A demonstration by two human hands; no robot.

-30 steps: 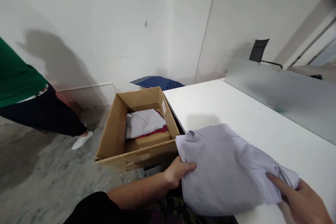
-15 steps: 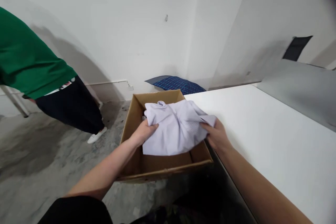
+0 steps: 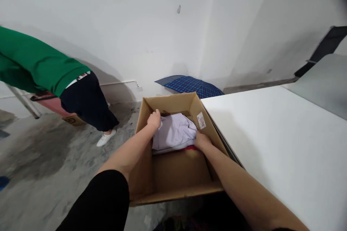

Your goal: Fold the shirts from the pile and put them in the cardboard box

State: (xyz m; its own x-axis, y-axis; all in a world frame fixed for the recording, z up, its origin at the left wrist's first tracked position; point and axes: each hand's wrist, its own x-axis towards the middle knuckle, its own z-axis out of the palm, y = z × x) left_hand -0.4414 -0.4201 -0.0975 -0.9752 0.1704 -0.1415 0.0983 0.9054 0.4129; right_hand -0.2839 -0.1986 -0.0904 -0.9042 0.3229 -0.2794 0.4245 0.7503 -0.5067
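A brown cardboard box [image 3: 211,133] stands open on the floor beside a white table [image 3: 276,137]. Inside it a folded pale lilac shirt [image 3: 175,133] lies on top of other clothes, with a strip of red cloth showing under it. Both my arms reach down into the box. My left hand [image 3: 154,119] is closed on the shirt's far left edge. My right hand [image 3: 202,140] grips its right edge, fingers tucked under the cloth.
A person in a green top and dark trousers [image 3: 86,103] bends over at the left, white shoe on the grey concrete floor. A blue checked umbrella [image 3: 189,85] lies behind the box by the wall. A pink box [image 3: 54,104] sits behind that person.
The lilac shirt went from the table, over the box, down into it. Both hands followed and now press it onto the pile inside. The view swung left toward the box.
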